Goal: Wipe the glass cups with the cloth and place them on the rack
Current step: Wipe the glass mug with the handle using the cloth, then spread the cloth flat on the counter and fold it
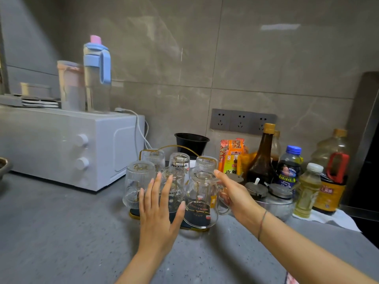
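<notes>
Six cups (139, 181) inverted on rack (184, 148). Flat left hand (158, 218), fingers straight, before them. Front mug (202, 201) gripped by right hand (235, 197); likely taking it for wiping. Needs straight lift clear of neighbours.

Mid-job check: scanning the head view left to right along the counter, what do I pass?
White oven → rack of upturned glass cups, left hand before it, right hand gripping the front-right cup → orange snack packet → dark sauce bottle → blue-capped bottle → small yellow bottle → red-handled sauce bottle.
</notes>
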